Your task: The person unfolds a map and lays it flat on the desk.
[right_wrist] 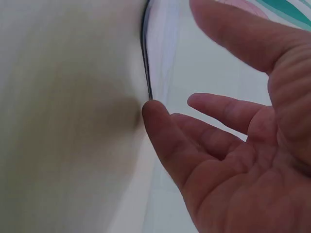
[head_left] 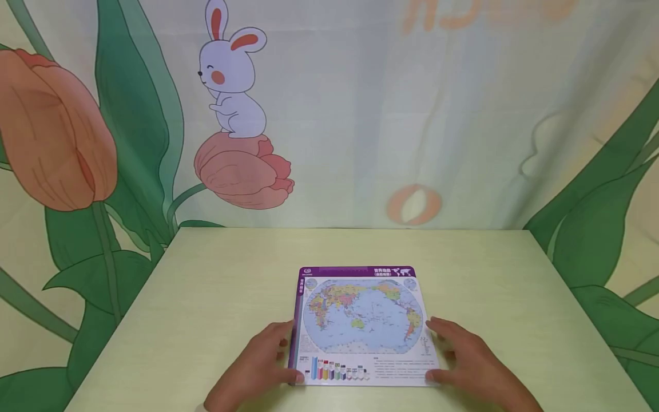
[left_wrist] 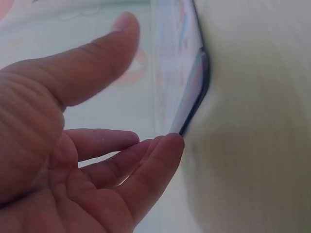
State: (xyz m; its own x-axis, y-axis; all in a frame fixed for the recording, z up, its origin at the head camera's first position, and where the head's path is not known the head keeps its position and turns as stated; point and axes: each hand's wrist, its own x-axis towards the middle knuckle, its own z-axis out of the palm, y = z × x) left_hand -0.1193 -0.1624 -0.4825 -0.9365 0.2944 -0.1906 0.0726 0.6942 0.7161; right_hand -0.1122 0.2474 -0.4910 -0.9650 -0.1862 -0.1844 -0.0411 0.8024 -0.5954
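Note:
A flat, roughly square world map board (head_left: 365,317) with a purple top strip lies on the table, its printed side up. At its left edge is my left hand (head_left: 262,360), thumb by the near left corner and fingers along the side. My right hand (head_left: 471,360) mirrors it at the right edge, thumb near the near right corner. In the left wrist view, a fingertip of the left hand (left_wrist: 92,155) meets the board's dark edge (left_wrist: 206,73), with the thumb apart. A fingertip of the right hand (right_wrist: 233,141) touches the board's edge (right_wrist: 145,43) in the right wrist view.
The pale table (head_left: 206,286) extends around the board on every side. Behind its far edge hangs a curtain (head_left: 329,114) printed with a rabbit, tulips and green leaves.

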